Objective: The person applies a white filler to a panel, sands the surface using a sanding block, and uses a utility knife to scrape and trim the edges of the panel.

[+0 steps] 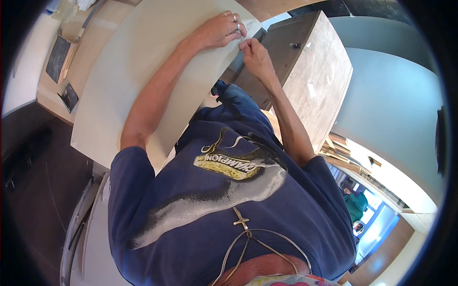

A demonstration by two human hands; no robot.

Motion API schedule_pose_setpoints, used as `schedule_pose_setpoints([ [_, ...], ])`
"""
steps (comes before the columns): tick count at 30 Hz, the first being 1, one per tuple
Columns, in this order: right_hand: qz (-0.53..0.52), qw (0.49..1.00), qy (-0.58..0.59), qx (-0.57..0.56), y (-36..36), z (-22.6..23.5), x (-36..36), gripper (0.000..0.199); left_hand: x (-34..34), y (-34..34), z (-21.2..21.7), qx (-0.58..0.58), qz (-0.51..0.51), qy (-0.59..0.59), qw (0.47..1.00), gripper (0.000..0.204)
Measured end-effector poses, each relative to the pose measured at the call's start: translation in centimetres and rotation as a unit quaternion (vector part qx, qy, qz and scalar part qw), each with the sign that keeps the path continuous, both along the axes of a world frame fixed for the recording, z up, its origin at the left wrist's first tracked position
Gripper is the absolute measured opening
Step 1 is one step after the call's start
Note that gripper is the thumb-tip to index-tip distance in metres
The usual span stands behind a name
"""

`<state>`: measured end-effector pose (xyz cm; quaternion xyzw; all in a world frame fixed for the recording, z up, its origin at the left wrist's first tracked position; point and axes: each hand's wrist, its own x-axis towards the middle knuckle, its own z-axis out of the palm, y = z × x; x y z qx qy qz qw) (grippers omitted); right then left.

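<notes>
A large cream-coloured panel (129, 71) spreads out in front of me on the left. My left hand (220, 31), with rings on its fingers, rests by the panel's far right edge, its fingers bent together. Just to its right, my right hand (257, 56) has thumb and forefinger pinched at that same edge. The fingertips of both hands nearly meet. Whatever is between them is too small to make out. A pale, rough patch (249, 25) shows on the panel's corner beyond my fingers.
A wooden cabinet (312, 71) with a scuffed side stands close to my right. Past it are a pale blue-grey panel (389, 105) and stacked wood strips (341, 150). Dark blocks (59, 59) lie at left. A person in green (354, 205) appears in the right background.
</notes>
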<state>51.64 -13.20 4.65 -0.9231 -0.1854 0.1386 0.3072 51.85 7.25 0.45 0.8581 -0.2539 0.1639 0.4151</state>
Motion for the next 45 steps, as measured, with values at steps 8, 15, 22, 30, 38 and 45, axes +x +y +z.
schedule_pose_setpoints([
  [8, -0.031, 0.992, 0.074, 0.1, -0.7, -0.7, -1.8, 0.018, -1.3, 0.3, 1.2, 0.122, -0.021, -0.002, 0.992, 0.02],
  [15, -0.108, 0.98, -0.065, 0.157, 3.1, -0.3, -6.0, 0.016, -5.3, 1.9, 4.8, 0.122, 0.006, -0.007, 0.993, 0.018],
  [22, -0.066, 0.967, -0.126, 0.21, 1.0, 2.9, -7.5, 0.015, -5.8, 1.3, 5.5, 0.104, -0.008, 0.009, 0.994, 0.011],
  [30, -0.138, 0.933, -0.021, 0.331, 0.3, 1.6, -8.7, 0.032, -5.6, 0.9, 6.0, 0.07, -0.074, 0.063, 0.993, 0.007],
  [38, -0.063, 0.974, -0.055, 0.21, 0.3, 2.4, -8.5, 0.025, -5.3, 1.7, 5.5, 0.042, -0.088, 0.055, 0.994, 0.004],
  [45, -0.085, 0.975, -0.046, 0.202, 0.6, 2.9, -8.3, 0.017, -5.7, 1.4, 6.6, 0.043, -0.083, 0.074, 0.993, 0.004],
])
